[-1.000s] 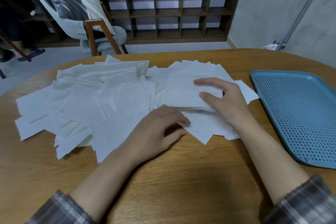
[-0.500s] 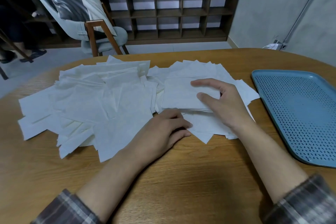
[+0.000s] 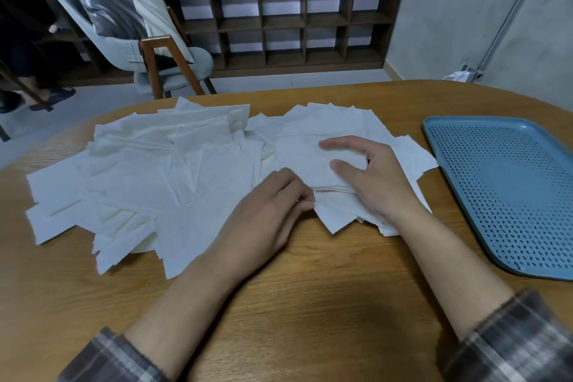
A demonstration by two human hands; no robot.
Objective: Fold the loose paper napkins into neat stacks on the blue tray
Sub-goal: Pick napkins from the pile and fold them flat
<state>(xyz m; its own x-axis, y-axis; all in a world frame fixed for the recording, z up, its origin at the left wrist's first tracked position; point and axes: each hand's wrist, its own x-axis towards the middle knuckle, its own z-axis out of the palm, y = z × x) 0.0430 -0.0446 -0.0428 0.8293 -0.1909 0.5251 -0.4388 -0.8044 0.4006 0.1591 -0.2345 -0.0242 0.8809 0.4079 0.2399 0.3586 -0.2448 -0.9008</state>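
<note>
Right hand (image 3: 372, 183): lies palm down on a small stack (image 3: 297, 158) of white napkins. The fingers are relaxed and slightly arched. The forefinger (image 3: 335, 143) reaches across the top sheet and the thumb (image 3: 341, 166) rests flat on it nearer the person. Nothing is gripped; the hand only bears down on the paper.

Left hand (image 3: 269, 214): just beside the right hand, on its inner side, with knuckles up and fingers curled under. The fingertips meet the near edge of the same stack where the layered sheet edges show. It cannot be told whether they pinch a sheet or merely touch it.

Loose napkins (image 3: 148, 177): a wide, untidy spread of overlapping white sheets. It starts under both hands and runs well out past the left hand. Some sheets are flat and some folded over. A few corners stick out from beneath the right wrist.

Blue tray (image 3: 511, 189): on the outer side of the right hand, apart from it. It has a perforated floor, and no napkin lies on it. The nearest sheet corner stops just short of its rim.

Table (image 3: 310, 304): rounded, wood grain; it carries all of the above. Plaid sleeves (image 3: 511, 341) cover both forearms near the elbows.

Beyond the hands: a grey chair (image 3: 173, 59) with wooden legs and a dark open shelf (image 3: 279, 18) against the wall.
</note>
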